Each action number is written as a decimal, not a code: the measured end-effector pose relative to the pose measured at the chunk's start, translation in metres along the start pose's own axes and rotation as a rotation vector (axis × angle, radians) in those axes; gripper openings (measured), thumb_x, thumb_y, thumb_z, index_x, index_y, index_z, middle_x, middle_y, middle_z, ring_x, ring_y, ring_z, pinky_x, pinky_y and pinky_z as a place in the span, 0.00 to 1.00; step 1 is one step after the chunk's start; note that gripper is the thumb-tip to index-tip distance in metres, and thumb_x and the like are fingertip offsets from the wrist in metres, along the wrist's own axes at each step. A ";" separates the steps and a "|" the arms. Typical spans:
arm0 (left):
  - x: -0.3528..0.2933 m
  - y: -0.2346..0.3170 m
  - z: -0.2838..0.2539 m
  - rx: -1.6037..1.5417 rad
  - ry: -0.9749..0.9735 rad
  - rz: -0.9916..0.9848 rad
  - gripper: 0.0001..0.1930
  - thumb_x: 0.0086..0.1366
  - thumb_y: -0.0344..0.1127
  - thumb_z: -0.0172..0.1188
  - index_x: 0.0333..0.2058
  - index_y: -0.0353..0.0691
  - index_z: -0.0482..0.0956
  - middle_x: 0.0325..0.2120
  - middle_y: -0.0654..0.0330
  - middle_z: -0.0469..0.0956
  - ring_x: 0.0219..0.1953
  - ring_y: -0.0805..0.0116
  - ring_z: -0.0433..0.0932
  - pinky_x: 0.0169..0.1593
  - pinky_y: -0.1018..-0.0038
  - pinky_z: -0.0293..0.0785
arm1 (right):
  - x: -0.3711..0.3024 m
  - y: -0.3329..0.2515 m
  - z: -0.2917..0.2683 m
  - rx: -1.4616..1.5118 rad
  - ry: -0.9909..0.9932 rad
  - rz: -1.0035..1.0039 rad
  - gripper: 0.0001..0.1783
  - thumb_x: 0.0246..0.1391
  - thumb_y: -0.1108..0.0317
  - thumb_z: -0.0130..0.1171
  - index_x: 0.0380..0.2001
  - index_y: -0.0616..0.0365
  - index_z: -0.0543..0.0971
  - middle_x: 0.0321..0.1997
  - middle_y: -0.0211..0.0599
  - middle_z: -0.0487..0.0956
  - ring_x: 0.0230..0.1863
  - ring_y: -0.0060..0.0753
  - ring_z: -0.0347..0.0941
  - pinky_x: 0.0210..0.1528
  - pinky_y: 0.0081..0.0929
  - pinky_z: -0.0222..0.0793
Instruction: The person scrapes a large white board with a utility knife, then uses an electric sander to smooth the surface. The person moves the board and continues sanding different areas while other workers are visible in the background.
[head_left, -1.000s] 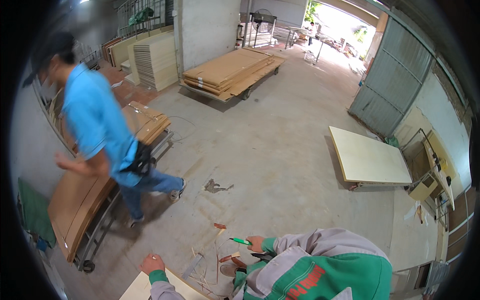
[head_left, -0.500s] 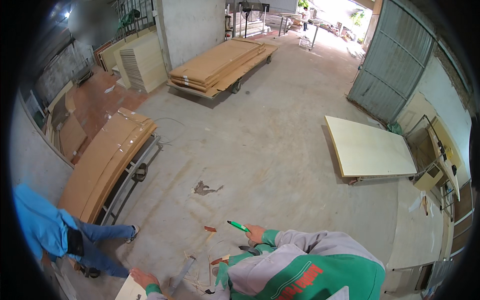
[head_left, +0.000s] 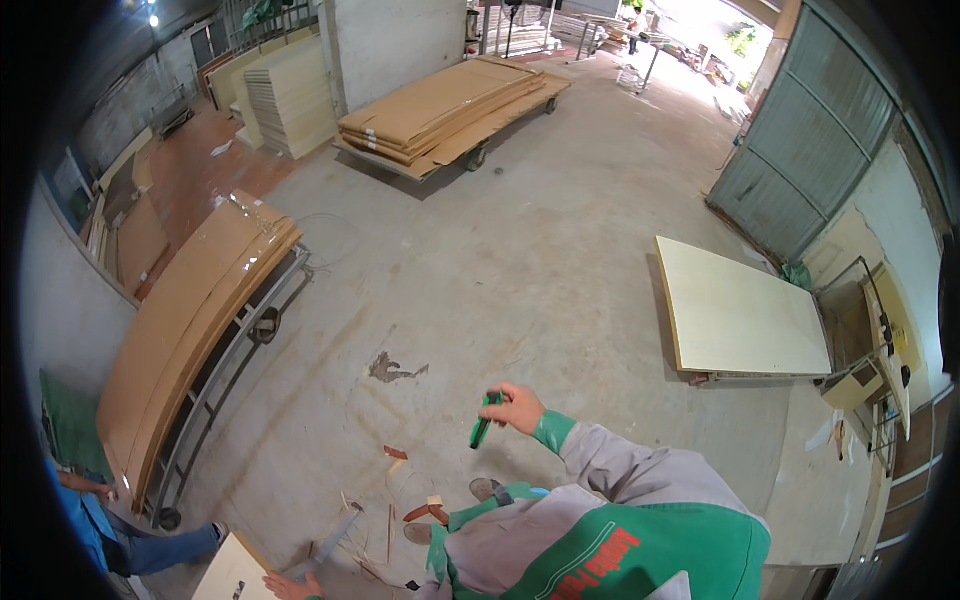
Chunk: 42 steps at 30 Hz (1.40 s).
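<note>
My right hand is closed around a green and black box cutter, held out over the floor with its lower end pointing down. At the bottom left, my left hand lies with fingers stretched along the edge of a pale board. Small dark cut-outs show in the board's face, and the picture's lower rim cuts off the rest of it. Between my two hands, wood scraps and thin strips litter the floor by my feet.
A co-worker in blue stands at the lower left beside a trolley stacked with brown cardboard-wrapped panels. Another loaded trolley stands at the back. To the right is a large cream panel on a low support, near a grey metal door.
The box cutter has turned from pointing left to pointing down as my right hand rose. My left hand stays at the board. The co-worker has moved toward the lower left; my view has shifted.
</note>
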<state>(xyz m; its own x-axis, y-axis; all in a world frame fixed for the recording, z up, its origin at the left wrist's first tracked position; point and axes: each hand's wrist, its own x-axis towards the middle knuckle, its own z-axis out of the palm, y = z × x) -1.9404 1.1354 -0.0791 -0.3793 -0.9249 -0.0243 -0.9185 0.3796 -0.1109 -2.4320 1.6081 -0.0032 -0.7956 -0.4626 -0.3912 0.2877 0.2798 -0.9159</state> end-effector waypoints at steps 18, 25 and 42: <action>-0.103 -0.063 -0.017 -0.311 0.348 -0.482 0.44 0.64 0.58 0.64 0.70 0.35 0.61 0.70 0.37 0.60 0.72 0.38 0.59 0.72 0.41 0.53 | 0.024 0.147 0.133 -1.167 -0.833 0.496 0.28 0.62 0.47 0.55 0.54 0.56 0.83 0.37 0.48 0.86 0.41 0.47 0.84 0.48 0.48 0.77; -0.058 -0.126 -0.026 -0.536 0.201 -0.622 0.42 0.68 0.56 0.59 0.71 0.37 0.59 0.72 0.40 0.57 0.74 0.41 0.56 0.72 0.42 0.54 | 0.063 0.097 0.277 -1.221 -0.847 0.336 0.26 0.62 0.47 0.55 0.53 0.54 0.84 0.38 0.48 0.86 0.42 0.48 0.84 0.49 0.48 0.77; 0.046 -0.210 -0.037 -0.188 0.098 -0.014 0.15 0.71 0.43 0.58 0.53 0.47 0.79 0.59 0.59 0.75 0.63 0.55 0.72 0.62 0.55 0.69 | 0.035 0.074 0.437 -1.302 -0.998 0.170 0.23 0.63 0.48 0.53 0.49 0.50 0.86 0.43 0.46 0.86 0.46 0.51 0.83 0.52 0.48 0.77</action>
<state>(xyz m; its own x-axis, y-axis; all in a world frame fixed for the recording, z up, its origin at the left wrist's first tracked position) -1.7688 1.0138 -0.0199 -0.3668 -0.9274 0.0734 -0.9251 0.3719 0.0770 -2.2054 1.2456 -0.1239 -0.0200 -0.5354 -0.8444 -0.6920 0.6170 -0.3748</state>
